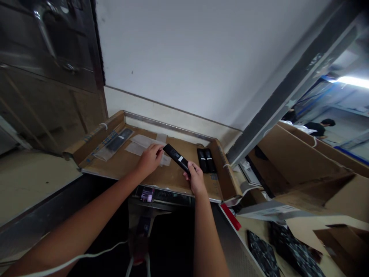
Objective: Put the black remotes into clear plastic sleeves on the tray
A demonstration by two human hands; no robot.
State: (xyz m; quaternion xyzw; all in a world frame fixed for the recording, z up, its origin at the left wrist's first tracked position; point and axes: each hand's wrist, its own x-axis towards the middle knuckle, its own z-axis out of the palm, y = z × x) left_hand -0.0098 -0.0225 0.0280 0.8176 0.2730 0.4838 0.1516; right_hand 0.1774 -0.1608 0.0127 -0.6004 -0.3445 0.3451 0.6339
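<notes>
My right hand (195, 177) is closed around the near end of a black remote control (177, 157) with a small white label. The remote is tilted over the cardboard-lined tray (155, 176), its far end pointing up and left. My left hand (150, 157) is at that far end with fingers curled and pinched together; what they hold, if anything, is hidden. Beneath and behind it are clear plastic sleeves (137, 145). On the tray's left, a dark remote in a plastic sleeve (117, 141) lies flat. Two black remotes (206, 159) lie side by side at the right.
Raised cardboard walls (226, 169) edge the tray, with a white wall behind. A phone (147, 194) sits below the front edge. Cardboard boxes (302, 165) stand at the right, and a person (318, 127) is in the background. A white cable (86, 256) crosses near my left arm.
</notes>
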